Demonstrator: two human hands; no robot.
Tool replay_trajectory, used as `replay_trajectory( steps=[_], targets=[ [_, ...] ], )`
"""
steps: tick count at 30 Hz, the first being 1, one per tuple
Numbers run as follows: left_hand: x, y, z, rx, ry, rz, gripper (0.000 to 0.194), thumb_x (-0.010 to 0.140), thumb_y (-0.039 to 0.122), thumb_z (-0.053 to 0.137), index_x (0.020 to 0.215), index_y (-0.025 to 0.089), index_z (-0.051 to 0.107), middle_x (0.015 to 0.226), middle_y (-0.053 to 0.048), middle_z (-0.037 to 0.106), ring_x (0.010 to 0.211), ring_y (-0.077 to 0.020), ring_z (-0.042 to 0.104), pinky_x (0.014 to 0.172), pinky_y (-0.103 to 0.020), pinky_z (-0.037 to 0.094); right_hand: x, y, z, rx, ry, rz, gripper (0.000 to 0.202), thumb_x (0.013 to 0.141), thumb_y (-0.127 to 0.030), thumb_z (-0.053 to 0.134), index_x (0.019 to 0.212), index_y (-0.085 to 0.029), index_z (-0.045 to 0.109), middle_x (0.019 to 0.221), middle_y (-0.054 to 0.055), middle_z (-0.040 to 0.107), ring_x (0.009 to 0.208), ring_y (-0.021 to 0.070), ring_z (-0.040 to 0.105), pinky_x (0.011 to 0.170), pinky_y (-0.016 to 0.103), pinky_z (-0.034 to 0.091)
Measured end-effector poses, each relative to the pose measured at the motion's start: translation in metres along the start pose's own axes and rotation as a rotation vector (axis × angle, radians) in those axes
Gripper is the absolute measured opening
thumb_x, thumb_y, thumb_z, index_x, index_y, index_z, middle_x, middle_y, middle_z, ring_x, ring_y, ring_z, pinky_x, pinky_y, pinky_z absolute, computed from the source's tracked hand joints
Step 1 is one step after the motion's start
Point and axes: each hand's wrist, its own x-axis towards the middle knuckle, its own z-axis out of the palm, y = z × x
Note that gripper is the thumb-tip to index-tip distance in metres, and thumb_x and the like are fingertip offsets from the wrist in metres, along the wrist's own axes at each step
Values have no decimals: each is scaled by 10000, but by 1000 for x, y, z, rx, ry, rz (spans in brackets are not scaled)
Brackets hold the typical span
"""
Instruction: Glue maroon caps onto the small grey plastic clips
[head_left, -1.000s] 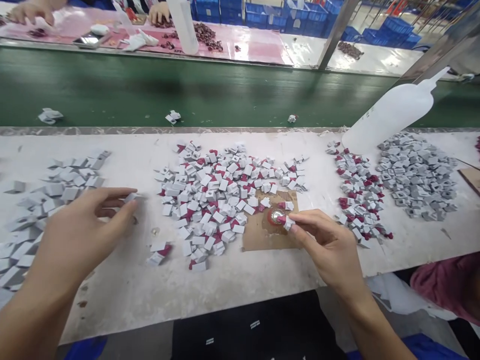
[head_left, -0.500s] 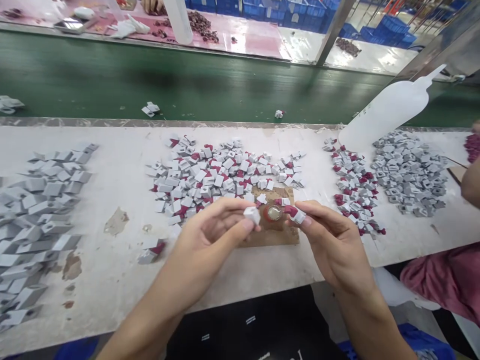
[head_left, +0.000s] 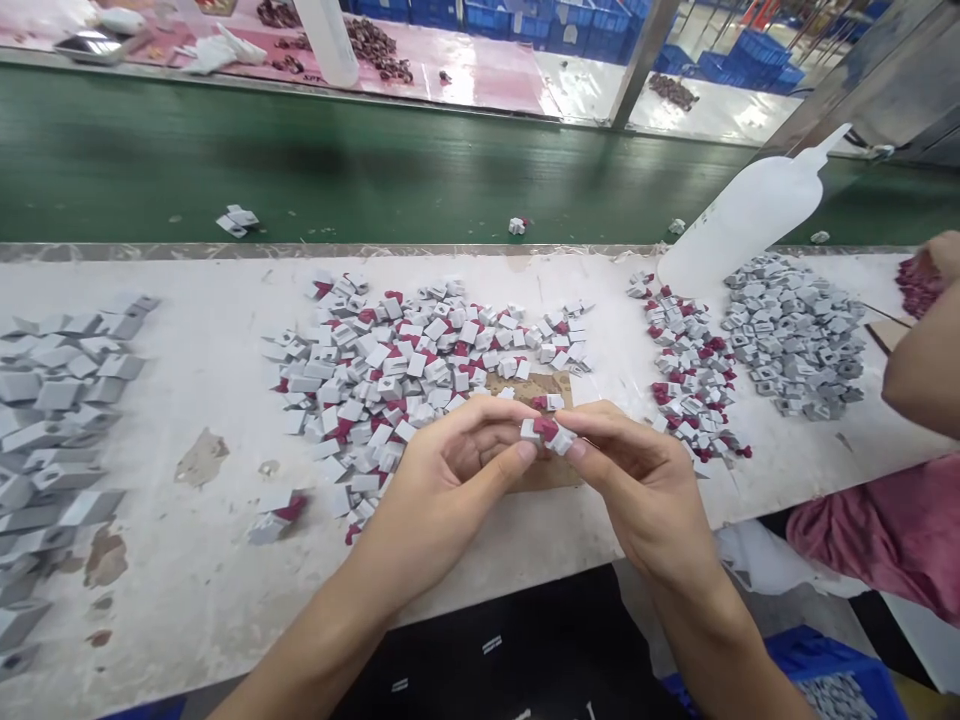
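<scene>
Between finger and thumb, my left hand pinches a small light-grey plastic block. My right hand pinches a grey-and-maroon plastic piece, its maroon end against the grey block. The two pieces meet in front of me, above a brown board that my hands partly cover. Another grey-and-maroon piece lies just beyond my fingertips. Behind my hands spreads a pile of grey-and-maroon pieces on the white table.
Larger grey blocks lie at the left. At the right are more grey-and-maroon pieces, a grey parts heap and a leaning white squeeze bottle. A green conveyor belt runs behind. A co-worker's arm reaches in at right.
My hands have come together, and the maroon end of the right piece now meets the left block. The view has shifted slightly to the right.
</scene>
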Motion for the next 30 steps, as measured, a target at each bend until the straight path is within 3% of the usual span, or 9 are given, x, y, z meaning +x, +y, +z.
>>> replay_trajectory(
  steps=[6, 14, 21, 24, 26, 28, 30],
  targets=[
    [-3, 8, -2, 68, 4, 54, 99, 1034, 303, 913, 1125, 342, 921, 1126, -6, 894, 1038, -184, 862, 946, -250, 733, -1, -10, -1, -39, -35, -3, 218, 1047, -223, 897, 1175, -382, 974, 1096, 49, 852, 1060, 239, 818, 888, 359, 707],
    [-6, 18, 0, 171, 3, 112, 72, 1061, 283, 862, 1120, 307, 895, 1136, -24, 858, 1077, -215, 845, 934, -300, 725, 5, -22, -1, -25, -61, -16, 247, 1033, -174, 882, 1152, -369, 978, 1097, 47, 838, 1061, 210, 804, 885, 313, 702],
    [0, 31, -19, 455, 102, 267, 134, 1080, 307, 812, 1177, 349, 894, 1143, -27, 864, 1004, -233, 808, 868, -369, 666, 34, -22, 10, -51, -179, -20, 161, 1046, -260, 890, 1150, -361, 960, 1116, 42, 879, 1069, 227, 832, 880, 366, 737],
    [22, 44, -36, 548, 158, 295, 160, 1065, 342, 809, 1205, 316, 882, 1141, -44, 871, 1027, -252, 809, 896, -389, 669, 71, -25, 16, -156, -217, -21, 147, 1031, -342, 902, 1169, -303, 932, 1148, 59, 891, 1024, 246, 851, 846, 398, 754],
    [48, 55, -54, 631, 233, 272, 176, 1023, 341, 831, 1182, 280, 872, 1115, -55, 883, 1018, -262, 822, 887, -390, 669, 114, -24, 23, -358, -222, -52, 257, 1026, -344, 884, 1272, -272, 906, 1254, 85, 882, 1028, 262, 848, 855, 422, 754],
    [82, 68, -75, 747, 382, 251, 165, 986, 332, 834, 1123, 243, 856, 1106, -68, 897, 1022, -263, 832, 877, -375, 662, 168, -17, 35, -665, -186, -120, 395, 1046, -246, 797, 1437, -244, 852, 1455, 120, 822, 1088, 282, 831, 918, 456, 742],
    [118, 81, -97, 886, 513, 210, 192, 1001, 358, 764, 1091, 203, 833, 1148, -71, 910, 1068, -248, 841, 917, -361, 653, 224, -6, 52, -964, -147, -165, 531, 1040, -83, 664, 1545, -184, 794, 1626, 159, 727, 1217, 307, 802, 1102, 506, 682]
  ],
)
